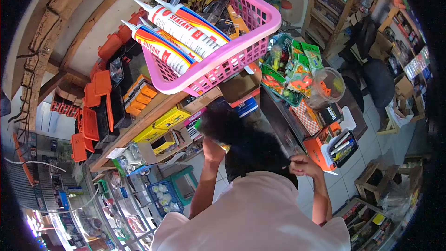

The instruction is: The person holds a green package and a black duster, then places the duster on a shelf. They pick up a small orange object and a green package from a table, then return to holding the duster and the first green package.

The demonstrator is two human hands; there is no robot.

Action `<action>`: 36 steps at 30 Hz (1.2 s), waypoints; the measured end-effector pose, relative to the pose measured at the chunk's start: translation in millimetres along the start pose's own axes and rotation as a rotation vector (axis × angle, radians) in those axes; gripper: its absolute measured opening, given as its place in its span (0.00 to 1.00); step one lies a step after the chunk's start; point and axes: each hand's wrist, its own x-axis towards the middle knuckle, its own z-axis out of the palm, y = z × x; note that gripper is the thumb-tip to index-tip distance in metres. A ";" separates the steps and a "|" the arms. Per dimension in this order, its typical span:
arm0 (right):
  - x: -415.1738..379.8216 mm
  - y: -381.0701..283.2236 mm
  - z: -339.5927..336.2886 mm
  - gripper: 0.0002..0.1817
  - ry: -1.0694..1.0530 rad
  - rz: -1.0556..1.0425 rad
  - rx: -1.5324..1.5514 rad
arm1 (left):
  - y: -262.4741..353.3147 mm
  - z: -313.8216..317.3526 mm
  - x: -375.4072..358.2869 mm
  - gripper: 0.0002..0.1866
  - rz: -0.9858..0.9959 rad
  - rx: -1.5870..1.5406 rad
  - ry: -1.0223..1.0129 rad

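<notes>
In the middle of the head view, my left hand (214, 149) is closed around something mostly hidden behind a blurred dark shape (253, 142). A green tip (199, 124) shows above the fingers and a yellowish bit (226, 148) beside them. I cannot tell what it is. My right hand (304, 166) is closed at the other side of the dark shape, its thumb and fingers drawn together at a small dark end. Ahead of both hands, a pink plastic basket (269, 27) holds several silicone sealant tubes (188, 28) with pointed white nozzles.
A wooden shelf (134, 132) with yellow boxes and orange bins (88, 125) runs along the left. To the right, a dark counter carries green packets (302, 65), a clear tub (327, 86) and a black tray (344, 148) of pens. A blue crate (165, 197) stands lower left.
</notes>
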 end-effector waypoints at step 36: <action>22.5 38.3 23.6 0.16 0.208 0.019 -0.092 | 31.2 5.4 11.1 0.34 -0.003 -0.555 0.249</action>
